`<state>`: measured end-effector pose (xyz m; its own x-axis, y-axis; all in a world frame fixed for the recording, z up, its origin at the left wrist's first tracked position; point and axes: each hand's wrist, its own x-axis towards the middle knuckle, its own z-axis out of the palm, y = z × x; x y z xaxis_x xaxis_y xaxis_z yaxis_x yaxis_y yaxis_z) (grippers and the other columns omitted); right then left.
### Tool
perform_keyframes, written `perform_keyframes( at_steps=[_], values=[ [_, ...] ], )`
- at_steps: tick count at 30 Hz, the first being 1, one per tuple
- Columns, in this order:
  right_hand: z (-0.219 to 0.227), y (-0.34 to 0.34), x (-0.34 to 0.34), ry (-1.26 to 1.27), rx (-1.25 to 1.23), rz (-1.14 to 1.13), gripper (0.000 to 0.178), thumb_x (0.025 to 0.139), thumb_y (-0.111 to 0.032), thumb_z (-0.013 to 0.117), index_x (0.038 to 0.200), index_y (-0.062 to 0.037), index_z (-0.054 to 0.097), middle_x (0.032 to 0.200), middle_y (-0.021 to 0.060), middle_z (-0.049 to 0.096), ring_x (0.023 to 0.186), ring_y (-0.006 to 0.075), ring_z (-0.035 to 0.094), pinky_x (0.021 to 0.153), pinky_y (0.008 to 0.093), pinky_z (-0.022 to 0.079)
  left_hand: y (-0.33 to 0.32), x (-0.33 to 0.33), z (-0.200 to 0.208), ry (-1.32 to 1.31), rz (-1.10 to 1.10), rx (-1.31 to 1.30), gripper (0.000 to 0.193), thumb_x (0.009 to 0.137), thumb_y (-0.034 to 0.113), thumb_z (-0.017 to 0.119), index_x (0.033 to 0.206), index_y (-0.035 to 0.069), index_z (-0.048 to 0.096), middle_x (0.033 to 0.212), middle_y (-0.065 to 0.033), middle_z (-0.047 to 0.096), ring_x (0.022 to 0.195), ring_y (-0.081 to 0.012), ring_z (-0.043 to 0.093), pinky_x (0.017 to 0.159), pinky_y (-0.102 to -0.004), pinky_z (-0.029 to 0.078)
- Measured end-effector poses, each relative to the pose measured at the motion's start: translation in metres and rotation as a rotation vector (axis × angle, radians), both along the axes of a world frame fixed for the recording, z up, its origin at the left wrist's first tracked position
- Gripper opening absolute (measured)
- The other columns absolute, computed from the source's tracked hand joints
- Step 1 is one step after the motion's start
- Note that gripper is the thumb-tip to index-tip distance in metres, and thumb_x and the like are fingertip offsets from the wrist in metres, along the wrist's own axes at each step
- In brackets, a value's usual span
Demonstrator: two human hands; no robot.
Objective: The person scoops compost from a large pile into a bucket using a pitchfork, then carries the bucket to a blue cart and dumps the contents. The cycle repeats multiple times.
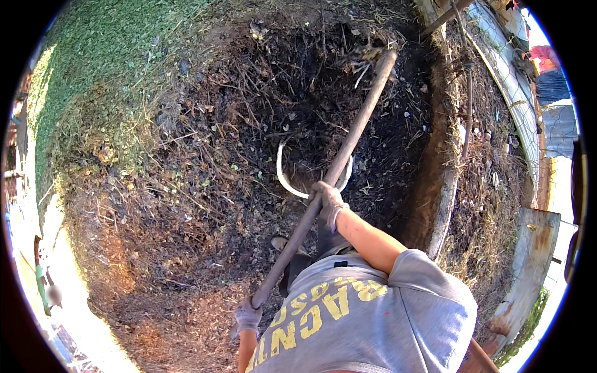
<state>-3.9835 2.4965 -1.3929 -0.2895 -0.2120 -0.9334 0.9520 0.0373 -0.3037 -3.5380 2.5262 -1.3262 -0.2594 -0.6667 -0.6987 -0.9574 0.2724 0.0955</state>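
Wooden pole (356, 128) lies slantwise across the middle of the view, lower left to upper right, gripped in two places. Left hand (248, 316), in a pale glove, is wrapped around it near the low end. Right hand (328, 200), gloved likewise, is clenched on it about midway, knuckles up. The long upper stretch projects beyond the right hand, its blunt far tip beside a clump of pale, rootlike stalks (367, 59); cannot tell whether anything is fixed to that tip.

Under the pole, just ahead of the right hand: white U-shaped band (283, 173), partly hidden by the shaft. Around it, dark litter (249, 124) thick with twigs, tangled densest toward the top. Green clippings (124, 56) cover the upper left.

To the right, a raised earthen edge (429, 186) bounds the dark ground; past it, dry grass, wire mesh (491, 46) and a weathered board (532, 255). One shoe (279, 243) shows just left of the shaft, close to it, between the hands.
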Motion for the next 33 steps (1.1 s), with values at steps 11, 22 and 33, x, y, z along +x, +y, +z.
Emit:
perform_keyframes(
  at_steps=[11,22,33],
  values=[
    [0.025,-0.023,-0.295,0.498,0.138,-0.096,0.016,0.083,-0.018,0.059,0.073,-0.0079,0.051,0.056,0.0055,0.052,0.047,0.0212,0.053,0.045,0.0362,0.049,-0.086,-0.294,-0.005,0.315,-0.152,0.087,0.029,0.073,0.025,0.065,0.096,0.009,0.059,0.084,-0.0185,0.066,0.081,-0.0371,0.064,0.074,-0.0457,0.051],
    [-0.017,-0.026,0.019,-0.107,0.125,0.066,0.018,0.074,-0.016,0.065,0.077,-0.0011,0.056,0.066,0.0115,0.056,0.053,0.0272,0.058,0.052,0.0414,0.051,-0.038,0.023,0.047,-0.039,0.032,0.005,0.036,0.068,0.029,0.073,0.097,0.012,0.062,0.087,-0.0135,0.066,0.083,-0.0337,0.064,0.075,-0.0441,0.05],
    [0.042,-0.013,-0.208,0.445,0.017,-0.196,0.016,0.081,-0.015,0.06,0.072,-0.0068,0.05,0.057,0.0051,0.05,0.045,0.0201,0.049,0.045,0.0362,0.048,-0.08,-0.222,-0.023,0.362,-0.157,-0.087,0.028,0.071,0.022,0.068,0.093,0.008,0.059,0.085,-0.016,0.066,0.08,-0.0354,0.064,0.074,-0.0449,0.05]
  ],
)
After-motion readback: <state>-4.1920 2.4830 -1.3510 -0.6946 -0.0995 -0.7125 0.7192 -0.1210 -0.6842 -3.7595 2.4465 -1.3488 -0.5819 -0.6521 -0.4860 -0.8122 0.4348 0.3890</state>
